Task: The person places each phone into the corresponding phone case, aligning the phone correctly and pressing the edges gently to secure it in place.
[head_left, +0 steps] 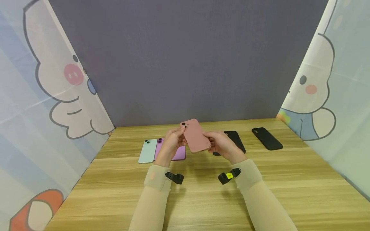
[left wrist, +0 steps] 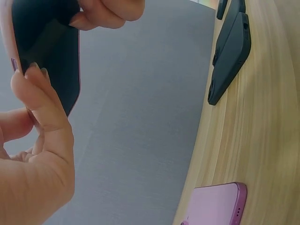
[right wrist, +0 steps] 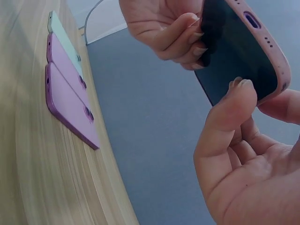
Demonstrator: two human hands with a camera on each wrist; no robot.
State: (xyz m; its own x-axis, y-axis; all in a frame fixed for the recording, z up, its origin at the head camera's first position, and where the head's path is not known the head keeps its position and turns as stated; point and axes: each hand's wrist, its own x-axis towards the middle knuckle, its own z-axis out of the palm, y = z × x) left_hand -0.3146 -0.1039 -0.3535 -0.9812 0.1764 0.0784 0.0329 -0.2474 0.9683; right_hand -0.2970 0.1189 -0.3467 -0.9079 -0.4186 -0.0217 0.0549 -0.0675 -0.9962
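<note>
A phone in a pink case [head_left: 197, 137] is held up above the table between both hands, its camera corner at the upper left in the head view. My left hand [head_left: 172, 141] grips it by the left edge near the camera, and my right hand [head_left: 222, 143] pinches its lower right side. From the left wrist, the dark screen [left wrist: 49, 42] shows on the far side, with fingertips bent over its edges. The right wrist view shows the case's bottom end with the charging opening [right wrist: 252, 19]. Both thumbs and fingers overlap the case sides.
On the wooden table [head_left: 196, 199], a pale green phone [head_left: 147, 152] lies at left beside two purple phones [right wrist: 77, 105], partly behind my left hand. Black cases [head_left: 267, 139] lie to the right, some overlapping. A dark panel [head_left: 185, 64] stands behind, with cartoon curtains [head_left: 312, 80] at the sides.
</note>
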